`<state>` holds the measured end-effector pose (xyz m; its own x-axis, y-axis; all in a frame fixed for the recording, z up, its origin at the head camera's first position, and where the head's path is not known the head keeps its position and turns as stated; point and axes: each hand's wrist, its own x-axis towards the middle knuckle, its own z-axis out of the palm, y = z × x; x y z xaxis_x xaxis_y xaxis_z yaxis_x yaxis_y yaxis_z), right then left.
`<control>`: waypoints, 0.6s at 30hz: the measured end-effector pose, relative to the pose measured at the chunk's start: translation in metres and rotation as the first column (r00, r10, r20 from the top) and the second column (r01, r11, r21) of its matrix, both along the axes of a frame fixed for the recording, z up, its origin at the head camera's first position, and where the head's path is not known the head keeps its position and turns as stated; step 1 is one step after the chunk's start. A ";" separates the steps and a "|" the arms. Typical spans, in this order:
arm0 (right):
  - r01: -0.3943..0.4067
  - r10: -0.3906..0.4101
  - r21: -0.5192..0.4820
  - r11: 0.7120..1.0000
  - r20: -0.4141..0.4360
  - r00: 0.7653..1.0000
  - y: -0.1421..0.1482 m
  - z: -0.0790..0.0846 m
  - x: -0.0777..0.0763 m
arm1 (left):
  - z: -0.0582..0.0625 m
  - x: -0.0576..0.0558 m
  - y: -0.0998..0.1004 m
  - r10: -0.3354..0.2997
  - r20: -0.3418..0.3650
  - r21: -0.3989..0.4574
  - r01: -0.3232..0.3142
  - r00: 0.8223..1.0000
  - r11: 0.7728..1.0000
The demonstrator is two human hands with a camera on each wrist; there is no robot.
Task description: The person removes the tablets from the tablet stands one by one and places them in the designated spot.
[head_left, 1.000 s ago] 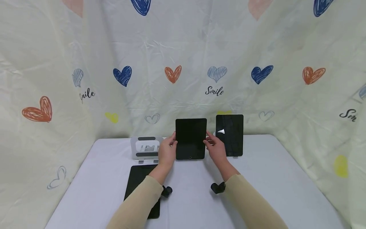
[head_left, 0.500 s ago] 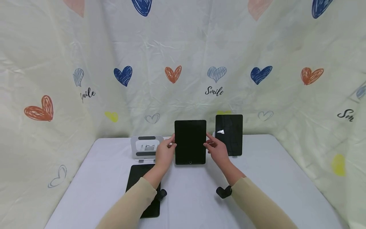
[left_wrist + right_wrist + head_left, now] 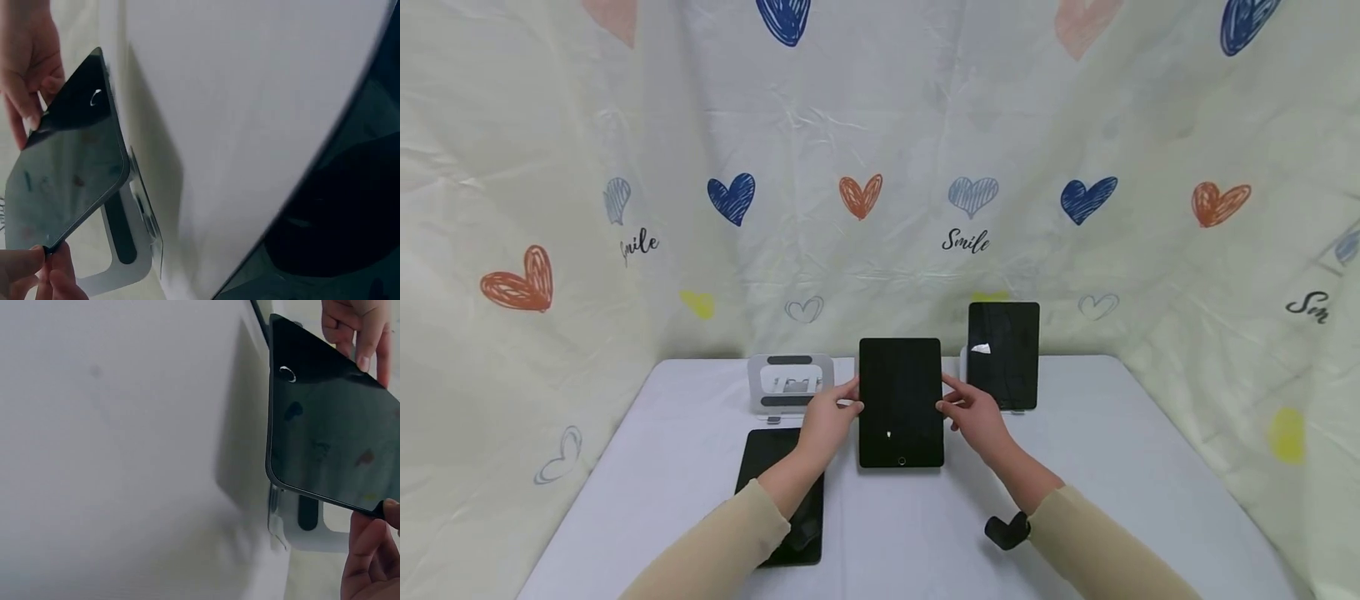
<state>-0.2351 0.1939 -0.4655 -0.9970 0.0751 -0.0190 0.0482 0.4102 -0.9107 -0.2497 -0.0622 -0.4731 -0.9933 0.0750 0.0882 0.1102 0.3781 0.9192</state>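
Observation:
A black tablet (image 3: pixel 900 404) is held upright at the middle of the table, its home button at the lower edge. My left hand (image 3: pixel 831 423) pinches its left side edge between thumb and fingers. On the opposite edge my right hand (image 3: pixel 983 421) pinches it likewise. Both wrist views show the tablet tilted above the white cloth, with its shadow beneath. Behind it a light grey tablet stand (image 3: pixel 128 240) with dark pads shows in part; in the head view the tablet hides this stand.
At left stands another grey stand (image 3: pixel 756 379) holding nothing. In front of it a second black tablet (image 3: pixel 767 450) lies flat, partly under my left forearm. A third tablet (image 3: pixel 1003 354) leans upright on a stand at right. A heart-printed curtain (image 3: pixel 880 275) hangs behind the table.
Both hands have brought the tablet toward me and lower in the head view, so it looks larger. The other tablets and the left stand stay in place.

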 end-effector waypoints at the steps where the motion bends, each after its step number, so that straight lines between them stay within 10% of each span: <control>1: -0.005 0.005 -0.001 1.000 0.005 1.000 0.001 -0.002 0.002 | -0.001 0.002 -0.001 -0.005 0.007 -0.009 0.005 1.000 1.000; 18: -0.016 0.010 0.040 0.999 0.157 0.988 -0.007 -0.021 0.032 | -0.019 0.035 -0.014 -0.095 0.137 -0.084 0.107 0.986 0.991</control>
<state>-0.2033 0.1866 -0.4861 -0.9829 0.0659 -0.1718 0.1829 0.4487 -0.8748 -0.2144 -0.0762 -0.4918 -0.9826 0.1776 -0.0553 0.0318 0.4536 0.8906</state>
